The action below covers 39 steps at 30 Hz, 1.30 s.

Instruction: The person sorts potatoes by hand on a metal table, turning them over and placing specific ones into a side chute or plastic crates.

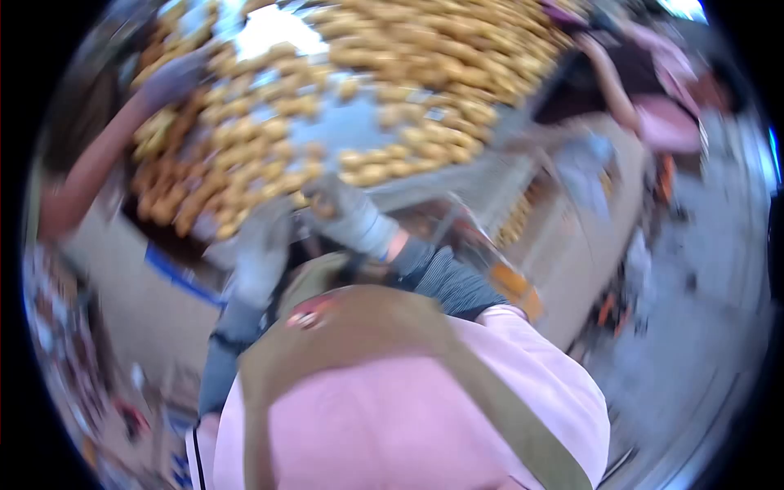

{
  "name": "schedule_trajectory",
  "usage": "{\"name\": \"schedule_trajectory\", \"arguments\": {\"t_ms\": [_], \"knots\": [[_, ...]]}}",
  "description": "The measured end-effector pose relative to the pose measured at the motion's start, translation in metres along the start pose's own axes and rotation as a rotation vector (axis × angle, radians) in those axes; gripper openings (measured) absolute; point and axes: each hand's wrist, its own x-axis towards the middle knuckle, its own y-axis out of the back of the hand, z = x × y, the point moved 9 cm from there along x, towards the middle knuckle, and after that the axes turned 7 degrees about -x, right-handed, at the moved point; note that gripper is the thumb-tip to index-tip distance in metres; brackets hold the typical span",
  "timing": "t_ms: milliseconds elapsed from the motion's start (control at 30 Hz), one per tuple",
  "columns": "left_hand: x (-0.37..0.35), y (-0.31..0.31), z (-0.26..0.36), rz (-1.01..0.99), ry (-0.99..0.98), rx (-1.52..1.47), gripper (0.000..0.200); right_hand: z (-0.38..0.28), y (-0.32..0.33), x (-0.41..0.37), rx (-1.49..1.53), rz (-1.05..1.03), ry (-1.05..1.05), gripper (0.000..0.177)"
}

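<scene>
Both of my hands wear pale grey gloves and are close together at the near edge of a metal table (343, 118) covered with many yellow-brown, potato-like pieces (441, 49). My right hand (351, 216) has its fingers bent around a small brownish piece (321, 206), blurred by motion. Just to its left, my left hand (263, 245) reaches up towards the nearest pieces; its fingers are smeared and any hold is unclear.
At the left, another person's gloved hand (175, 80) reaches over the pieces. A co-worker in pink and a dark apron (588, 82) stands at the upper right. A clear plastic bag (584, 163) and an orange-brown block (514, 287) lie to the right.
</scene>
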Motion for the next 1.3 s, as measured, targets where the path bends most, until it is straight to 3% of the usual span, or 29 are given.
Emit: {"name": "schedule_trajectory", "arguments": {"t_ms": [33,67,100,167,200,233,300,367,400,433,533,567,600,633,667,700,767,800,867,900,967,1000,1067,1100,1167,1233,1300], "knots": [[-0.003,-0.004,0.01,-0.019,-0.093,0.008,0.027,0.025,0.031,-0.039,-0.083,0.125,-0.101,0.035],[-0.007,-0.008,-0.008,0.0,0.066,-0.087,0.024,0.064,0.062,-0.087,0.093,0.227,-0.43,0.031],[-0.014,-0.012,-0.029,-0.041,0.137,-0.147,0.023,0.1,0.092,-0.135,0.138,0.362,-0.619,0.031],[-0.02,-0.002,-0.051,-0.045,0.314,-0.276,0.025,0.178,0.169,-0.256,-0.121,0.56,-0.897,0.032],[-0.026,0.0,-0.062,-0.07,0.327,-0.267,0.025,0.217,0.21,-0.318,-0.422,0.525,-1.024,0.034],[-0.038,0.001,-0.078,-0.085,0.35,-0.253,0.025,0.257,0.25,-0.382,-0.788,0.363,-1.161,0.036],[-0.06,-0.006,-0.098,-0.162,0.258,-0.01,0.031,0.326,0.305,-0.476,-1.083,-0.025,-1.273,0.042],[-0.069,0.004,-0.081,-0.11,-0.039,0.468,0.043,0.299,0.302,-0.41,-0.16,0.529,-1.12,0.047],[-0.067,0.027,-0.084,0.085,0.147,0.321,0.046,0.279,0.301,-0.372,0.239,0.75,-1.012,0.053],[-0.072,0.046,-0.088,0.287,0.307,0.16,0.048,0.248,0.287,-0.311,0.179,0.755,-0.918,0.054],[-0.091,0.08,-0.11,0.57,0.447,0.307,0.056,0.124,0.157,-0.1,-0.613,0.347,-0.493,0.061],[-0.097,0.078,-0.122,0.61,0.539,0.271,0.061,0.09,0.094,-0.049,-0.672,0.169,-0.313,0.064],[-0.099,0.076,-0.138,0.643,0.803,-0.038,0.067,0.065,0.039,-0.013,-0.634,-0.002,-0.133,0.072],[-0.095,0.065,-0.153,0.735,0.762,-0.422,0.068,0.04,-0.016,0.018,-0.561,-0.179,0.038,0.08],[-0.1,0.053,-0.189,0.72,0.673,-0.384,0.066,0.029,-0.06,0.038,-0.655,-0.258,0.114,0.082],[-0.099,0.057,-0.198,0.723,0.708,-0.343,0.062,0.025,-0.094,0.055,-0.748,-0.334,0.196,0.085],[-0.095,0.064,-0.214,0.728,0.78,-0.263,0.054,0.014,-0.128,0.093,-0.808,-0.258,0.38,0.078],[-0.082,0.085,-0.198,0.782,0.697,-0.388,0.05,0.003,-0.14,0.11,-0.851,-0.27,0.437,0.077],[-0.076,0.111,-0.185,0.742,0.554,-0.209,0.044,-0.016,-0.163,0.145,-0.726,-0.214,0.502,0.074],[-0.072,0.117,-0.186,0.643,0.492,0.085,0.042,-0.033,-0.176,0.163,-0.751,-0.229,0.553,0.073],[-0.075,0.116,-0.225,0.951,0.657,-0.816,0.055,-0.035,-0.228,0.183,-0.831,-0.272,0.573,0.068],[-0.074,0.121,-0.236,0.986,0.708,-0.838,0.052,-0.057,-0.239,0.181,-0.972,-0.286,0.567,0.066],[-0.08,0.133,-0.256,1.12,0.741,-0.722,0.039,-0.057,-0.266,0.143,-0.906,-0.406,0.61,0.065],[-0.079,0.131,-0.257,1.032,0.753,-0.739,0.037,-0.054,-0.27,0.121,-0.878,-0.463,0.626,0.065],[-0.078,0.129,-0.245,0.851,0.773,-0.783,0.032,-0.055,-0.223,0.072,-0.671,-0.508,0.623,0.063],[-0.082,0.123,-0.223,0.827,0.907,-0.737,0.032,-0.017,-0.171,0.062,-0.732,-0.543,0.313,0.061],[-0.087,0.108,-0.224,0.771,0.847,-0.615,0.04,0.019,-0.102,0.058,-0.968,-0.367,0.167,0.063]]}}
